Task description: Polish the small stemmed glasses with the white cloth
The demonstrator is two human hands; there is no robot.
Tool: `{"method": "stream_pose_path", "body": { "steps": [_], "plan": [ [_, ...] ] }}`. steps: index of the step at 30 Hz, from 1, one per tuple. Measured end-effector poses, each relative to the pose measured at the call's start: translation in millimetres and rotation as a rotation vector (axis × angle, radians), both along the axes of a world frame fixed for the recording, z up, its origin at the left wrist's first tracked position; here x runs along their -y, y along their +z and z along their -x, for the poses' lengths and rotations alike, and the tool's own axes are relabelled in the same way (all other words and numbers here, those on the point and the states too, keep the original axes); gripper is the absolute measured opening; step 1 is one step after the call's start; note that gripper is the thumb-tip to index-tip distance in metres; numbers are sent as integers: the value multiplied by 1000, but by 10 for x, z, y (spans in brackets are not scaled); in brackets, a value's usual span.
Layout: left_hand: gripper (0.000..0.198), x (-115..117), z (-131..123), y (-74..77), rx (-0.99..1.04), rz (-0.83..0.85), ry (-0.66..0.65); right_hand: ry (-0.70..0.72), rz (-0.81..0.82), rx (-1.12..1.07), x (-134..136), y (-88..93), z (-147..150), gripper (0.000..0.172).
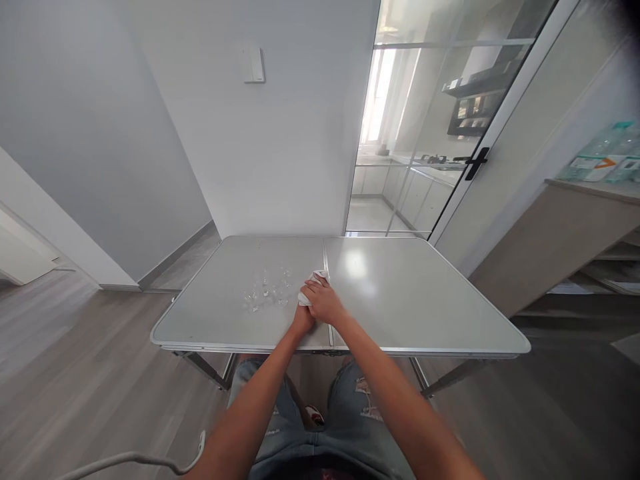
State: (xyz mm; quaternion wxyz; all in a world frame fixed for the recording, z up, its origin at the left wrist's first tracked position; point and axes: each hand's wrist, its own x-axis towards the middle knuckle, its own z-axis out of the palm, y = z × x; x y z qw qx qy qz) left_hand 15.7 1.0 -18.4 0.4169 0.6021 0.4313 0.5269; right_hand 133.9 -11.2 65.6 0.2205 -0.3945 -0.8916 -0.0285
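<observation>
My right hand [324, 300] lies over a bunched white cloth [305, 299], with its fingers curled around it. Beneath and to the left, my left hand [303, 321] is closed against the same cloth; its fingers are mostly hidden by the cloth and my right hand. Whether anything is wrapped inside the cloth cannot be seen. Both hands meet above the grey folding table [425, 293], just left of its centre seam. To their left stands a group of several small, clear glass-like items [266, 291], too transparent to make out exactly.
Beyond the table is a pale wall with a white switch [255, 65]. A glass door with a black handle [477, 164] is at the right. Plastic bottles [605, 157] stand on a wooden shelf unit [560, 233]. A white cable [135, 457] runs at lower left.
</observation>
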Motion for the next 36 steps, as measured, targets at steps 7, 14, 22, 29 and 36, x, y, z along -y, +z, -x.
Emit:
{"method": "stream_pose_path", "body": {
  "steps": [7, 14, 22, 29, 36],
  "plan": [
    [39, 24, -30, 19, -220, 4, -136, -269, 318, 87, -429, 403, -181, 16],
    [42, 83, -13, 122, -268, -57, -198, -96, 1026, -986, -561, 333, -524, 28],
    [44, 84, -30, 149, -161, -44, -221, 30, 1012, -1505, -374, -60, -509, 40],
    [34, 50, -22, 119, -46, -1, -58, -185, 847, -1431, -90, -523, 19, 51],
    [25, 47, -36, 113, -24, -18, -116, -341, 186, -945, 143, -454, 78, 65]
  ]
}}
